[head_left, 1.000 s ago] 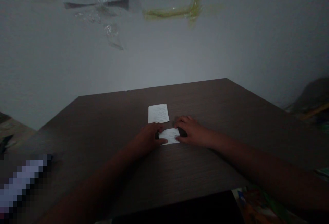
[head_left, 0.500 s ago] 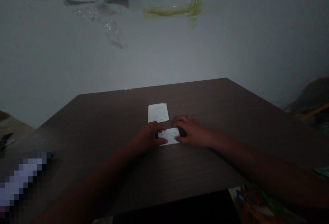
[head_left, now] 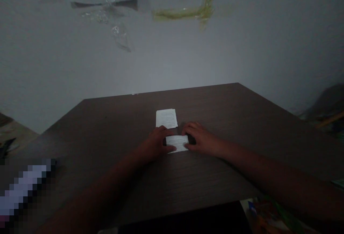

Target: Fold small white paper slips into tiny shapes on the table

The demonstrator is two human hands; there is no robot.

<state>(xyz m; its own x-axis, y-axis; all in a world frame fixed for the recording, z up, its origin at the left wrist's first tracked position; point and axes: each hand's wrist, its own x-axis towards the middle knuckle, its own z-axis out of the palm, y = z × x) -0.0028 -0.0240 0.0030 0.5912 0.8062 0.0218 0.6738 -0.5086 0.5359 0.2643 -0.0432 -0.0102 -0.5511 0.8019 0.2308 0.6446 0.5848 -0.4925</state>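
A small printed sheet of paper (head_left: 177, 143) lies on the dark wooden table between my hands. At its left end, my left hand (head_left: 157, 143) grips it with the thumb on the near edge and the fingers at the far edge. My right hand (head_left: 201, 138) has its right end in the same way, thumb near and fingers curled beyond. Just past my left fingers rests a small pile of printed papers (head_left: 166, 118), its edges slightly uneven. The writing is too small to read.
The brown table (head_left: 215, 108) reaches back to a pale wall (head_left: 182, 55) with tape and a grid-marked sheet on it. A pixelated, blurred-out object (head_left: 24, 187) lies at the left. Colourful packaging (head_left: 271, 214) shows below the near edge at the right.
The view has shifted very slightly. Both hands keep the same hold on the sheet, and the pile stays in place.
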